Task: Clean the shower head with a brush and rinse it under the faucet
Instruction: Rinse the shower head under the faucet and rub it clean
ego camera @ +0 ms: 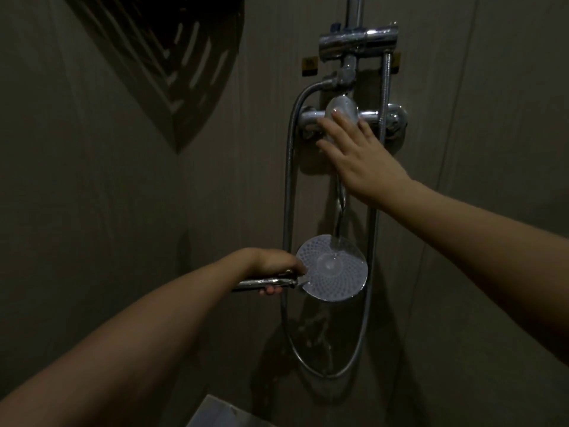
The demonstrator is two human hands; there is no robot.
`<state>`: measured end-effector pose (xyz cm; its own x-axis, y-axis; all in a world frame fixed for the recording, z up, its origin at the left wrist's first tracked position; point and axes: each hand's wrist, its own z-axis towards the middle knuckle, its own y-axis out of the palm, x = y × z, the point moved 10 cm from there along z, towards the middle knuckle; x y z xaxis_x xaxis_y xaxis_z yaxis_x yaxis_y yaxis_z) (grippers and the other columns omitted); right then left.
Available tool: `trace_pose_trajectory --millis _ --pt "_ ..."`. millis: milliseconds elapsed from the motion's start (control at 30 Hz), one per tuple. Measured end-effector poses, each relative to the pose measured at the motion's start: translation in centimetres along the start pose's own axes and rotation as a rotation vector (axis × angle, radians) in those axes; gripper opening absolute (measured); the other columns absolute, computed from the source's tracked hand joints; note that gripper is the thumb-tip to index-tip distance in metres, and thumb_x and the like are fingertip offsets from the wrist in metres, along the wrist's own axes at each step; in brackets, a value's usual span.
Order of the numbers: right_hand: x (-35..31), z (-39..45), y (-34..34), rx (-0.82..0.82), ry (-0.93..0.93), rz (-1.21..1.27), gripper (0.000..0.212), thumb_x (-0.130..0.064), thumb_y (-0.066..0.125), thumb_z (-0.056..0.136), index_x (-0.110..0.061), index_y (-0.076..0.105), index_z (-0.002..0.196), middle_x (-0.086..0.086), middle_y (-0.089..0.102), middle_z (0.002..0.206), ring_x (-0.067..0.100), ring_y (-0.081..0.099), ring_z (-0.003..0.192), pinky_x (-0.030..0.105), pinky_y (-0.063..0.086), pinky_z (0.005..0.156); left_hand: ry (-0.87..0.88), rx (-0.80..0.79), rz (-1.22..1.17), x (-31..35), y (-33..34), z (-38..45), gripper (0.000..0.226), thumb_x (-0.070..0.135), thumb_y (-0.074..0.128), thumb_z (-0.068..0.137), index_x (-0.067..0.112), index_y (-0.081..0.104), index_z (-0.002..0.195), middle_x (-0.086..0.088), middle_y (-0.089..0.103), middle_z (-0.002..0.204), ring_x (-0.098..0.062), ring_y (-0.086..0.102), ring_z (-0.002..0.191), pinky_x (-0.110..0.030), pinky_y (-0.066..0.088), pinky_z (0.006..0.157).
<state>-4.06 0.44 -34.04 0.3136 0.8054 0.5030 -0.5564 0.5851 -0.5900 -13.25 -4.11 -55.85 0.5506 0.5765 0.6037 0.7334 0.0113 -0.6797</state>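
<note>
Shower head (332,274), round, pale nozzle face turned up toward us; we hold it low before the tiled wall (123,211), directly under the mixer. Its long axis runs roughly level, chrome handle (264,282) to the left, disc to the right. Our left hand (272,266) wraps the handle just beside the disc, fingers curled round it, one fingertip showing beneath. A stream of water (338,217) drops from above and lands on the upper part of the face.

Metal hose (288,195), looping down both sides of the head and joining in a curve below it.

Our right hand (357,149), fingers straight and slightly spread, lies flat against the chrome mixer lever (341,107); whether it presses we cannot tell.

Faucet body (381,117), a horizontal chrome bar fixed to the wall, with a riser pipe (354,7) and bracket (357,44) above.

Two small yellow labels (309,65) flank the fitting; their writing is too dim to read.

Corner shelf (172,57), slatted, upper left, farthest off.
</note>
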Motion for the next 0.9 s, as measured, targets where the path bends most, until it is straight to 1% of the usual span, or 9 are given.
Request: trace_pose_trajectory --millis 200,267,333,400,500,567,667,767,900 --pt "-0.3 -1.4 -0.8 0.133 0.083 0.087 0.050 -0.020 0.037 0.086 -0.004 0.045 0.133 0.024 0.032 0.147 0.040 0.027 0.138 0.054 0.024 0.111 0.005 0.018 -0.010 -0.1 0.1 0.0 0.038 0.039 0.035 0.096 0.012 0.052 0.074 -0.005 0.044 0.057 -0.012 0.041 0.041 -0.020 0.036 0.043" --pt "-0.8 -4.7 -0.7 0.242 0.162 0.245 0.037 -0.017 0.046 0.082 -0.003 0.055 0.115 0.024 0.050 0.127 0.037 0.050 0.116 0.047 0.044 0.097 0.011 0.043 -0.006 0.0 -0.1 -0.1 0.040 0.039 0.033 0.096 0.012 0.051 0.073 -0.006 0.045 0.057 -0.012 0.042 0.040 -0.019 0.036 0.043" --pt "-2.7 -7.9 1.9 0.132 0.193 0.364 0.026 -0.020 0.047 0.082 -0.007 0.059 0.100 0.015 0.059 0.105 0.028 0.060 0.094 0.038 0.053 0.081 0.016 0.075 0.005 0.1 -0.3 -0.1 0.043 0.039 0.029 0.097 0.011 0.051 0.073 -0.007 0.045 0.057 -0.013 0.044 0.039 -0.018 0.037 0.042" --pt "-4.7 -10.1 5.6 -0.088 0.189 0.376 0.026 -0.030 0.053 0.084 -0.012 0.060 0.102 0.007 0.059 0.101 0.021 0.059 0.087 0.032 0.053 0.077 0.029 0.127 0.036 0.4 -0.9 0.0 0.044 0.038 0.029 0.097 0.010 0.053 0.073 -0.009 0.048 0.057 -0.013 0.046 0.035 -0.017 0.038 0.040" --pt "-5.6 -10.9 8.3 -0.128 0.256 0.291 0.050 -0.045 0.063 0.078 -0.011 0.059 0.114 0.010 0.058 0.106 0.024 0.061 0.090 0.035 0.052 0.078 0.077 0.185 0.095 1.2 -1.0 0.4 0.043 0.037 0.035 0.095 0.008 0.056 0.071 -0.014 0.053 0.058 -0.017 0.048 0.034 -0.020 0.041 0.041" --pt "-6.2 -11.1 9.4 -0.154 0.306 0.228 0.060 -0.055 0.049 0.078 -0.014 0.055 0.121 0.011 0.050 0.112 0.027 0.057 0.101 0.040 0.049 0.089 0.109 0.187 0.120 2.0 -0.6 0.4 0.041 0.035 0.035 0.096 0.005 0.056 0.078 -0.013 0.053 0.059 -0.018 0.049 0.036 -0.020 0.041 0.039" --pt "-7.9 -12.1 11.4 -0.239 0.239 0.242 0.067 -0.058 0.033 0.083 -0.019 0.043 0.137 0.011 0.039 0.137 0.031 0.044 0.128 0.053 0.027 0.108 0.108 0.148 0.183 2.2 0.3 0.2 0.043 0.039 0.032 0.099 0.004 0.056 0.095 -0.012 0.055 0.067 -0.020 0.051 0.047 -0.023 0.043 0.045" --pt "-9.2 -12.3 12.1 -0.316 0.136 0.316 0.069 -0.057 0.018 0.087 -0.024 0.023 0.148 0.001 0.024 0.156 0.021 0.021 0.145 0.050 0.005 0.114 0.108 0.121 0.280 1.9 1.1 0.1 0.052 0.046 0.031 0.097 0.002 0.057 0.106 -0.016 0.059 0.078 -0.023 0.055 0.057 -0.027 0.045 0.053" --pt "-6.9 -11.0 11.8 -0.342 0.295 0.340 0.064 -0.062 0.019 0.087 -0.026 0.040 0.136 0.005 0.050 0.134 0.024 0.046 0.123 0.040 0.039 0.096 0.118 0.177 0.362 2.2 0.9 -0.2 0.060 0.056 0.028 0.095 0.004 0.058 0.092 -0.012 0.057 0.067 -0.021 0.053 0.051 -0.028 0.046 0.055"
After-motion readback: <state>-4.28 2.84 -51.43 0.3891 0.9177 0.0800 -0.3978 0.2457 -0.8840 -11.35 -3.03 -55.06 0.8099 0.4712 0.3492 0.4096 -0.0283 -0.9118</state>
